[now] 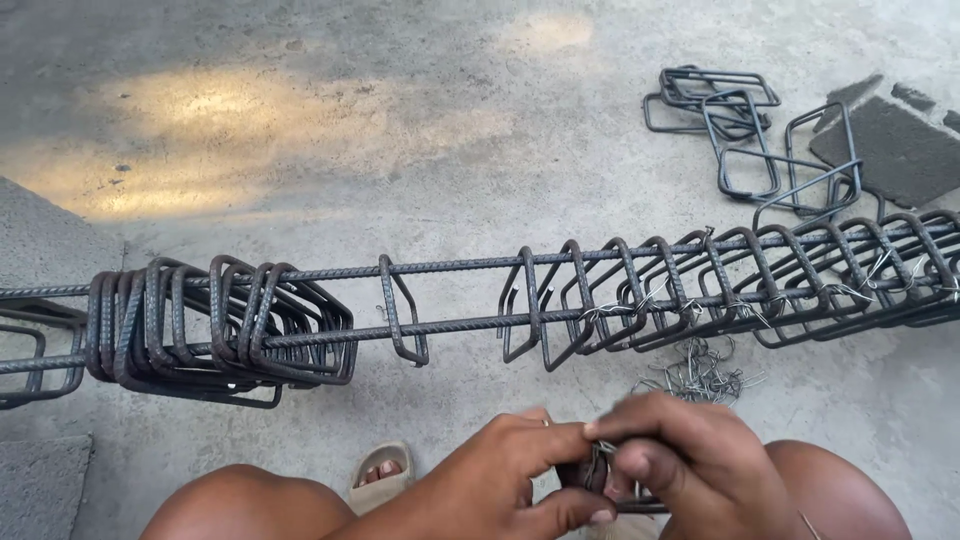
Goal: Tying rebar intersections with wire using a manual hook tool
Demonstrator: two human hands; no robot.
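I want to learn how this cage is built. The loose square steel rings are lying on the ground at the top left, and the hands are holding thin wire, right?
Not quite. In the head view the loose square steel rings lie at the top right. Both hands, left and right, do pinch thin wire.

- An outdoor building work site, with a bare concrete floor (400,120).
- A long rebar cage (600,300), loose steel stirrups (745,135) and tie wires (700,375) lie there.

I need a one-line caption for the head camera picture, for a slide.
Seen from above, two hands, left and right, pinch thin wire beside a long steel bar cage on concrete floor.
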